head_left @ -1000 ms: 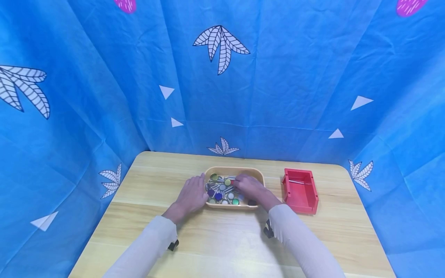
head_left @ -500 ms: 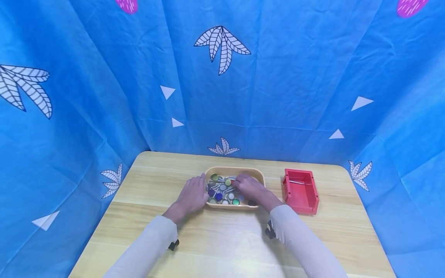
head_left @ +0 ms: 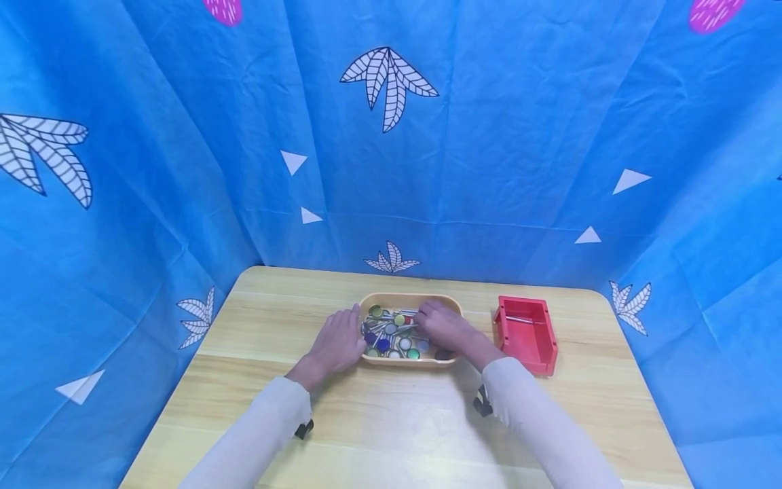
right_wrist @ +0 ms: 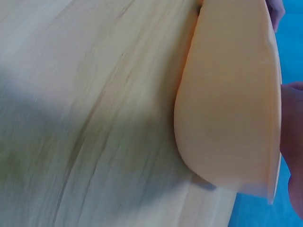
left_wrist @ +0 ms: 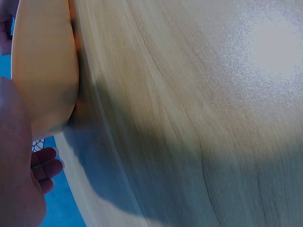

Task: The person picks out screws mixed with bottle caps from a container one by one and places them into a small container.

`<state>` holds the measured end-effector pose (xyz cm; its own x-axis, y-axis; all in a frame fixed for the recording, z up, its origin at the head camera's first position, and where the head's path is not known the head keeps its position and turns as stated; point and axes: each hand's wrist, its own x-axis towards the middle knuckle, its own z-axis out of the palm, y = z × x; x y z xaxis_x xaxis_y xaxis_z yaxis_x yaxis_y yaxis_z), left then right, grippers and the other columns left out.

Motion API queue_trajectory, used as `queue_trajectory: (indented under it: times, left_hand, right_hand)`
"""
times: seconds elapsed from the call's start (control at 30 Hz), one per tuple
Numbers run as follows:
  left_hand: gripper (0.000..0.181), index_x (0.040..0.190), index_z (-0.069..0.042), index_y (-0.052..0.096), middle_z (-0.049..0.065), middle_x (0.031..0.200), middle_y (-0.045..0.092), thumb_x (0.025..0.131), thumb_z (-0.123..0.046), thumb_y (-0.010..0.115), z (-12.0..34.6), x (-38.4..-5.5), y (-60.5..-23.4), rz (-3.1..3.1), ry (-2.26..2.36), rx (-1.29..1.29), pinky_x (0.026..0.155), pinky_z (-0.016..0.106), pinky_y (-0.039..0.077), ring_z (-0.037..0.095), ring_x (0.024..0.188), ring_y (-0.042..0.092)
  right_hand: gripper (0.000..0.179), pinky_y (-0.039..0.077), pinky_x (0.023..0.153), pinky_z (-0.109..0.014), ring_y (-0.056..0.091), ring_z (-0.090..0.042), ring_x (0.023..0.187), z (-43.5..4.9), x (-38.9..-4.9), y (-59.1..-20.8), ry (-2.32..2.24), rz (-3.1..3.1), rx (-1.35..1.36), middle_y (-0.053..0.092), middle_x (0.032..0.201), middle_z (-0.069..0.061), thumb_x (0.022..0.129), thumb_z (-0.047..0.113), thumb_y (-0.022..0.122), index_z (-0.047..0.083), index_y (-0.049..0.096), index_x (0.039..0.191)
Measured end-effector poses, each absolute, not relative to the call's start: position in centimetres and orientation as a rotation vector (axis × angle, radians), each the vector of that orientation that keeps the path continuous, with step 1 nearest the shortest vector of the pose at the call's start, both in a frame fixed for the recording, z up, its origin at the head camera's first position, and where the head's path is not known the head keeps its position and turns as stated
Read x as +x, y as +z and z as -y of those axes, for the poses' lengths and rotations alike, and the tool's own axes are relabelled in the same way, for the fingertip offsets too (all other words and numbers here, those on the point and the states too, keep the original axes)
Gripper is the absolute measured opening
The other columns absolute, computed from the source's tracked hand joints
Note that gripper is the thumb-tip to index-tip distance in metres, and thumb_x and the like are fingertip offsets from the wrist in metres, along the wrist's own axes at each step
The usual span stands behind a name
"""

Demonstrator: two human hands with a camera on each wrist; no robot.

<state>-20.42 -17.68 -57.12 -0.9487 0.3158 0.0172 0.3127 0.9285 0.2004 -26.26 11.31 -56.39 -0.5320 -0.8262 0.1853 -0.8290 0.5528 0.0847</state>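
Note:
A tan plastic tray on the table holds several coloured round caps and slim silver metal rods resembling nails or screws. My left hand grips the tray's left end; in the left wrist view its fingertips show beyond the end wall. Inside the right part of the tray, my right hand has its fingers curled downward. A silver rod juts out at its fingertips, seemingly pinched. The right wrist view shows the tray wall hiding those fingertips.
A red open-fronted bin stands right of the tray, with a silver rod lying inside. The wooden table meets a blue patterned curtain at the back and sides.
My right hand has shifted slightly right and up within the tray, and a silver rod now shows at its fingertips. The left hand stays in place.

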Motion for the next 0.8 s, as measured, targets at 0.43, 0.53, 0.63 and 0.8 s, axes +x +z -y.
queue_trajectory:
  times: [0.43,0.53,0.63,0.8]
  left_hand:
    - [0.081,0.159,0.011,0.024,0.026,0.135,0.059,0.095,-0.032,0.05,17.7,-20.4,-57.2,-3.066,0.308,0.503,0.115,0.051,0.042,0.036,0.122,0.055]
    - [0.081,0.159,0.01,0.024,0.025,0.136,0.058,0.095,-0.031,0.053,17.6,-20.5,-57.3,-3.065,0.306,0.493,0.114,0.051,0.043,0.035,0.121,0.054]
    - [0.082,0.159,0.009,0.025,0.025,0.135,0.059,0.094,-0.031,0.054,17.6,-20.5,-57.4,-3.068,0.31,0.483,0.112,0.05,0.044,0.034,0.12,0.055]
    - [0.082,0.159,0.009,0.025,0.024,0.133,0.059,0.093,-0.032,0.052,17.5,-20.5,-57.2,-3.071,0.3,0.478,0.109,0.048,0.045,0.033,0.117,0.054]
  right_hand:
    - [0.063,0.055,0.103,-0.037,0.064,-0.022,0.105,-13.3,-25.6,-55.5,0.018,2.508,1.432,0.07,0.107,-0.006,0.063,0.033,0.097,0.005,0.072,0.113]
    - [0.051,0.056,0.1,-0.036,0.064,-0.022,0.103,-13.9,-25.6,-55.2,0.011,2.476,1.43,0.07,0.105,-0.007,0.07,0.026,0.093,0.006,0.073,0.111]
    - [0.033,0.057,0.099,-0.035,0.066,-0.022,0.104,-14.6,-25.5,-54.8,0.01,2.464,1.397,0.071,0.106,-0.007,0.08,0.01,0.084,0.007,0.073,0.11]
    - [0.024,0.057,0.101,-0.035,0.066,-0.02,0.105,-15.7,-25.3,-54.3,0.022,2.475,1.351,0.071,0.109,-0.005,0.087,0.004,0.077,0.007,0.074,0.111]
